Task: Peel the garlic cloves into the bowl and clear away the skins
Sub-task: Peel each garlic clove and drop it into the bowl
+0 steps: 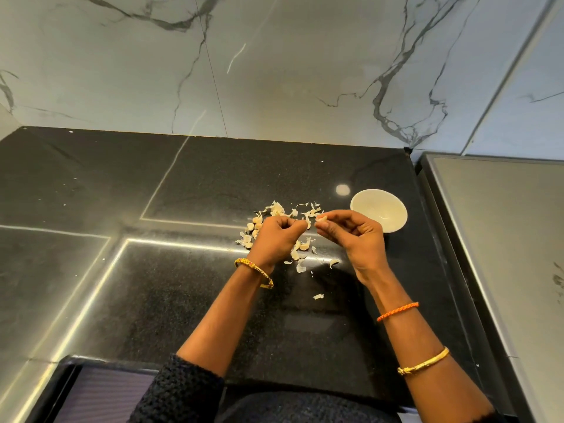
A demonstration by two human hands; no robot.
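left hand [276, 236] covering garlic pile [274, 215], its grasp unclear

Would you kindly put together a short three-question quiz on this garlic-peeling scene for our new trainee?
1. True or false: the white bowl sits to the right of the garlic skins.
2. What does the right hand pinch?
3. The counter is: A) white B) black C) wooden.

Key: 1 true; 2 a garlic clove; 3 B.

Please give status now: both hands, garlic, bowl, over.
Right hand pinches a garlic clove; left hand curled, contents unclear. Bowl looks empty. Skins litter the counter.
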